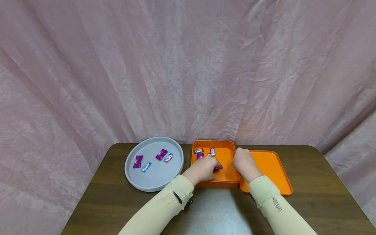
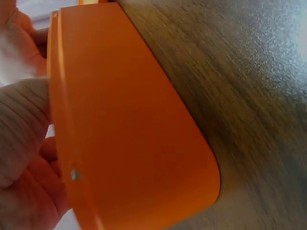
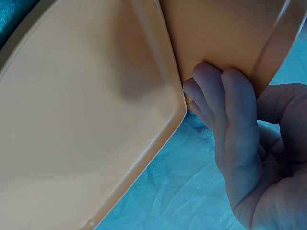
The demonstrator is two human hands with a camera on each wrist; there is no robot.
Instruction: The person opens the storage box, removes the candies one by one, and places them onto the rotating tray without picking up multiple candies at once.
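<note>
My left hand [image 1: 204, 168] reaches over the near rim of an orange box [image 1: 226, 155]. Its curled fingers pinch a purple-wrapped candy [image 1: 220, 167], partly covered by the fingertips. In the left wrist view the box wall [image 2: 124, 120] hides those fingertips. On the box's right side, my right hand [image 1: 244, 163] grips the wall, its fingers [image 3: 237, 96] against the outside and the thumb on the other side. Near the back left of the box lie another purple candy [image 1: 200, 156], a red-and-blue candy [image 1: 198, 150] and a blue-and-white candy [image 1: 212, 151].
A round grey tray [image 1: 152, 182] stands to the left, bearing two purple candies [image 1: 138, 161] and two smaller candies in blue and red wrappers [image 1: 145, 167]. Right of the box, the flat orange lid [image 1: 274, 169] lies on the wooden table [image 1: 311, 182]. A pink curtain [image 1: 188, 71] hangs behind.
</note>
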